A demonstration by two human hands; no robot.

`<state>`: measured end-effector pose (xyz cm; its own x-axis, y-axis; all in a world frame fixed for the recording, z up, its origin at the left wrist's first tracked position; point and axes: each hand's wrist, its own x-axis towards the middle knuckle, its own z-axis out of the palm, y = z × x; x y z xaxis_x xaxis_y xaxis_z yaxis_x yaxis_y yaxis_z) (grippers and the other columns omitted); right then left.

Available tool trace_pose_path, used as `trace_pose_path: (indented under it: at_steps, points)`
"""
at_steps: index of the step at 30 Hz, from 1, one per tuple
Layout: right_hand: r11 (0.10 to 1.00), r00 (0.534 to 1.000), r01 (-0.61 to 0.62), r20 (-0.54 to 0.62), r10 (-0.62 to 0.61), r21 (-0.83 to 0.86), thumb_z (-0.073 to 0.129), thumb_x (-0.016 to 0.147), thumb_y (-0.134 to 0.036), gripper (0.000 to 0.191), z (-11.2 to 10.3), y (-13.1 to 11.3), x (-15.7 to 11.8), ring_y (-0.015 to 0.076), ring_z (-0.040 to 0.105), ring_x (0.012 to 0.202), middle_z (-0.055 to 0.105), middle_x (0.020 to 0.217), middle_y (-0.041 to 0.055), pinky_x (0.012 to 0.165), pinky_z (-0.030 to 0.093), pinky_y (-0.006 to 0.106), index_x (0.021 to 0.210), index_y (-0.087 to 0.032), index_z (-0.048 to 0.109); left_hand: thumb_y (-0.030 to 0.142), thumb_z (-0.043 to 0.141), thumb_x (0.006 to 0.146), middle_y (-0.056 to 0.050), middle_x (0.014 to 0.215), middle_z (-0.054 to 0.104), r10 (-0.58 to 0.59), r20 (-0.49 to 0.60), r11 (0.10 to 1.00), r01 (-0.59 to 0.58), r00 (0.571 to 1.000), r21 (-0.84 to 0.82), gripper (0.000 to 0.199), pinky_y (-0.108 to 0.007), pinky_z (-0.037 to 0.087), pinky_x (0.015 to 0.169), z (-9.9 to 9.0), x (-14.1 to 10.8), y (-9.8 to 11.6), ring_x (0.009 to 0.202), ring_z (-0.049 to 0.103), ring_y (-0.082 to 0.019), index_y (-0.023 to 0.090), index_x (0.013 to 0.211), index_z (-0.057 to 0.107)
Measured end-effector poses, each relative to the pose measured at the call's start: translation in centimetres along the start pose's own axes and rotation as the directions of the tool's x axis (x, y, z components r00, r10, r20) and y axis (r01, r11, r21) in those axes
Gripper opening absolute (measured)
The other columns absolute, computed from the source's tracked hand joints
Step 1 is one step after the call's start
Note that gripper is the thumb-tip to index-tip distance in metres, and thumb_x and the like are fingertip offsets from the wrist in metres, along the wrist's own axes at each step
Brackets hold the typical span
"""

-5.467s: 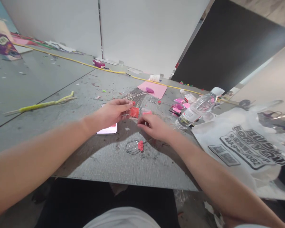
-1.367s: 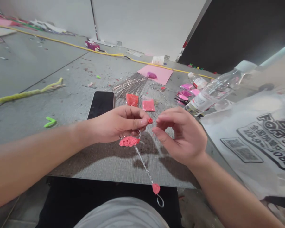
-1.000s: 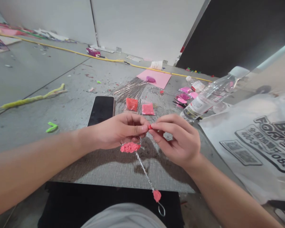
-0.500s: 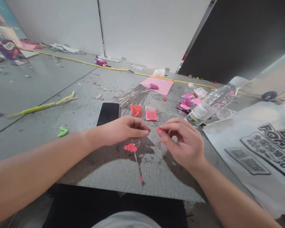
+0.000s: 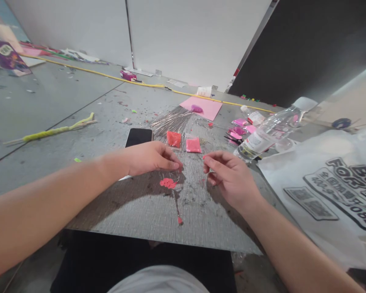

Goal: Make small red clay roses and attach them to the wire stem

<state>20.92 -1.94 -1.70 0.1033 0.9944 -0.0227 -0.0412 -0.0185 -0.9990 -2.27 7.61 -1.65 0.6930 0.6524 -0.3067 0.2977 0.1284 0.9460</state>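
Observation:
Between finger and thumb, my right hand pinches a small piece of red clay. My left hand is over the table, fingertips pressed together; what they hold, if anything, is too small to name. Just below it lies a cluster of flat red clay pieces with thin wire around it. A wire runs down from there to a small red clay drop. Beyond my hands are a red clay packet and a pink clay packet. A phone is partly hidden behind my left hand.
Thin wires fan out near a pink sheet. On the right stand a tilted clear bottle and a white bag. A yellow-green wrapped stem lies at left. A yellow cord crosses the back.
My left hand has moved left, away from my right hand. My right hand still pinches the red piece, with its other fingers more spread. The view has shifted slightly.

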Motion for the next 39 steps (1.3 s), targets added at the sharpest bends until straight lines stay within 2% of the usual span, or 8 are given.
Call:
trace_pose_path:
  at_steps: [4,7,16,19,26,31,35,39]
  points:
    - [0.976,0.997,0.076,0.021,-0.074,-0.206,0.083,0.085,-0.046,0.028,0.0,0.2,-0.5,0.01,0.055,0.053,0.067,0.07,-0.0006,0.046,0.045,0.024,0.089,-0.021,0.073,0.046,0.085,0.081,-0.006,0.096,0.079,0.008,0.062,1.0,-0.007,0.998,-0.026,0.033,-0.031,0.059,0.078,-0.1,-0.3,0.4,0.082,0.072,-0.017,0.019,0.093,0.072]
    - [0.933,0.986,0.165,0.06,-0.153,-0.321,0.082,0.086,-0.045,0.025,0.2,0.2,-0.9,0.0112,0.057,0.054,0.07,0.073,0.001,0.046,0.045,0.025,0.089,-0.021,0.074,0.049,0.083,0.083,-0.003,0.088,0.075,0.002,0.048,1.0,-0.003,0.999,0.027,0.037,-0.027,0.057,0.066,-0.1,-0.5,0.8,0.074,0.071,-0.016,0.02,0.099,0.068]
    - [0.772,0.93,0.366,0.221,-0.293,-0.52,0.072,0.096,-0.035,0.012,0.5,0.3,-1.9,0.0167,0.07,0.08,0.077,0.09,0.0037,0.064,0.056,0.028,0.094,-0.024,0.076,0.052,0.082,0.085,0.001,0.082,0.071,0.021,0.108,1.0,-0.023,0.994,0.015,0.037,-0.024,0.054,0.063,0.2,-0.8,1.0,0.072,0.069,-0.015,0.023,0.098,0.064]
    - [0.693,0.884,0.467,0.309,-0.35,-0.55,0.07,0.098,-0.032,0.009,0.5,0.3,-2.0,0.0173,0.072,0.085,0.078,0.093,0.0033,0.068,0.056,0.029,0.095,-0.024,0.074,0.052,0.081,0.085,-0.001,0.086,0.075,0.046,0.131,0.999,-0.044,0.99,-0.015,0.036,-0.025,0.054,0.063,0.4,-1.0,1.1,0.072,0.07,-0.015,0.022,0.098,0.064]
    - [0.523,0.721,0.691,0.419,-0.552,-0.5,0.069,0.097,-0.019,0.006,0.7,-0.1,-2.6,0.0159,0.072,0.081,0.078,0.091,0.0028,0.067,0.058,0.028,0.097,-0.024,0.072,0.048,0.082,0.086,-0.002,0.084,0.077,0.067,0.151,0.997,-0.061,0.986,-0.044,0.035,-0.024,0.054,0.063,1.1,-1.5,1.6,0.071,0.071,-0.015,0.02,0.098,0.065]
    - [0.451,0.65,0.755,0.454,-0.61,-0.475,0.073,0.094,-0.015,0.009,0.7,0.0,-2.6,0.0149,0.072,0.08,0.077,0.094,0.0038,0.065,0.059,0.027,0.098,-0.023,0.072,0.05,0.078,0.089,-0.001,0.084,0.075,0.083,0.171,0.996,-0.08,0.982,-0.023,0.034,-0.023,0.055,0.065,1.4,-1.8,1.8,0.072,0.071,-0.014,0.02,0.099,0.064]
    - [0.435,0.622,0.779,0.47,-0.626,-0.45,0.074,0.093,-0.013,0.009,0.6,-0.1,-2.4,0.0131,0.072,0.078,0.076,0.093,0.0041,0.064,0.058,0.024,0.098,-0.021,0.072,0.049,0.078,0.09,0.0,0.08,0.074,0.068,0.197,0.998,-0.063,0.978,-0.029,0.034,-0.022,0.055,0.064,1.4,-1.9,1.8,0.071,0.07,-0.013,0.02,0.099,0.063]
    - [0.405,0.566,0.824,0.524,-0.637,-0.397,0.074,0.092,-0.011,0.009,0.6,-0.4,-2.4,0.0122,0.072,0.078,0.075,0.094,0.0059,0.066,0.059,0.023,0.097,-0.018,0.072,0.047,0.076,0.091,0.001,0.079,0.073,0.069,0.209,0.997,-0.064,0.975,-0.035,0.03,-0.022,0.054,0.065,1.4,-1.9,1.8,0.07,0.07,-0.013,0.021,0.098,0.063]
